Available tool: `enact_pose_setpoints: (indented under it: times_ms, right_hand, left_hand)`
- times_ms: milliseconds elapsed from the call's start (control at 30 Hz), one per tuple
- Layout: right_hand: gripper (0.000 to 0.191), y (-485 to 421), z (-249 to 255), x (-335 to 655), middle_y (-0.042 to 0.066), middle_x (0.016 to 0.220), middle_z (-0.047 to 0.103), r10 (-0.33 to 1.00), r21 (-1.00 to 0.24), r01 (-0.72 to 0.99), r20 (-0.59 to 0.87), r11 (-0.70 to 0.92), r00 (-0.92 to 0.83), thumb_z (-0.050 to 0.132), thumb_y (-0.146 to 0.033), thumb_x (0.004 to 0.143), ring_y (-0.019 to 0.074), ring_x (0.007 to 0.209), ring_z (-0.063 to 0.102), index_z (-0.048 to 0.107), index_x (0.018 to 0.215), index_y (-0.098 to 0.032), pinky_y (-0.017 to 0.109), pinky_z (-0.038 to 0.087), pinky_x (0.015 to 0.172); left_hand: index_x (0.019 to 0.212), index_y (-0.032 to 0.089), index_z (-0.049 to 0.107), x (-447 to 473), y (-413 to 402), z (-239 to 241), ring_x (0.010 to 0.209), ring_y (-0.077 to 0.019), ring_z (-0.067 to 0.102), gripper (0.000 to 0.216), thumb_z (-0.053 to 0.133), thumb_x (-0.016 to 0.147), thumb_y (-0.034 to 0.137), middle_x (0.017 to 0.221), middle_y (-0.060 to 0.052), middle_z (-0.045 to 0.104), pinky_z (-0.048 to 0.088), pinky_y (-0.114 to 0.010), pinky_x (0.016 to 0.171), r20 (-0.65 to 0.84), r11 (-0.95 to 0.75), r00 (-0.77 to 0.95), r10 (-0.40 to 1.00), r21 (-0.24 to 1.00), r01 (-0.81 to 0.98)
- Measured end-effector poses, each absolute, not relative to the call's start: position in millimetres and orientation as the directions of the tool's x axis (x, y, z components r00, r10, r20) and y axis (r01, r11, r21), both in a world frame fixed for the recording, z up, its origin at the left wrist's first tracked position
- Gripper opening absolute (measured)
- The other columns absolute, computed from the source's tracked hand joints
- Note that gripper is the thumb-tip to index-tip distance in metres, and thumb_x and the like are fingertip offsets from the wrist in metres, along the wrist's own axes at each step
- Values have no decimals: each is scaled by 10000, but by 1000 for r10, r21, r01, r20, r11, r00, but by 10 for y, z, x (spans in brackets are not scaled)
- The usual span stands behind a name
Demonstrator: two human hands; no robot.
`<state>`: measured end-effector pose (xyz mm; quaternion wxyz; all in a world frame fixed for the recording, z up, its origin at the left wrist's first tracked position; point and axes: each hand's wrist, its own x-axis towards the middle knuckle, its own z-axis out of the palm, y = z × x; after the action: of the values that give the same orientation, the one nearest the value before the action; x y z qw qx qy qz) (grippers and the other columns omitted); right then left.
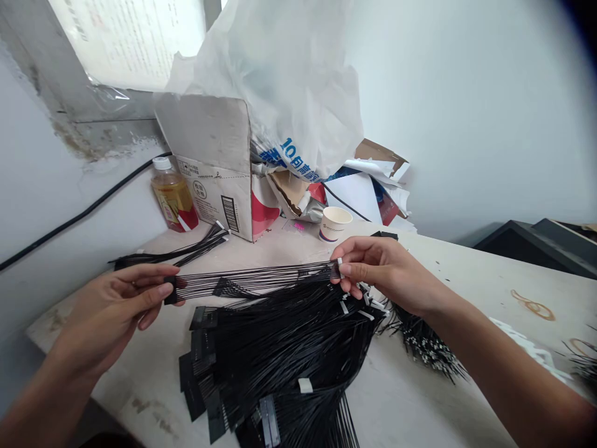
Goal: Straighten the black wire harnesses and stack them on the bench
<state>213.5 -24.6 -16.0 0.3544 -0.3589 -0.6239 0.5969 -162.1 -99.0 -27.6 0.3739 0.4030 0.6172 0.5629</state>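
Observation:
A black wire harness (261, 280) is stretched level between my two hands, its thin wires spread side by side. My left hand (125, 295) pinches the black connector (170, 290) at one end between thumb and fingers. At the other end, my right hand (373, 267) grips a small white connector (340, 268). Just below lies a thick pile of similar black harnesses (289, 348), with black connectors toward the left and white ones toward the right. The fingertips behind both connectors are partly hidden.
At the back stand a drink bottle (172, 196), a cardboard box (214, 168), a white plastic bag (289, 81) and a paper cup (334, 224). A few harnesses (186, 249) lie back left. Bundled wires (426, 342) and a rubber band (534, 306) are at right.

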Motion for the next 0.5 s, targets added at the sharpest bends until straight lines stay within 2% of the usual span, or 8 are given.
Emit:
enact_pose_setpoints:
  times_ms: [267,500]
  right_hand:
    - [243,-255,-152,2124,64,726,735,902,-999,35,-12,3,-432,847,-315,772,133,580,637,695,883,-162,237,485,469]
    - [199,-191,-156,2210,30,590,658,950,-995,55,-90,-77,-300,820,-287,718,83,442,497,705,821,-162,204,322,372]
  left_hand:
    - [864,138,828,-1601,-1033,-242,460,-65,490,381,948,509,201,807,-83,786,380,-188,407,24,10,-383,923,996,87]
    - [840,166,816,-1502,-1101,-258,467,-94,540,293,930,585,254,708,-53,751,468,-213,469,52,-1,-273,961,983,183]
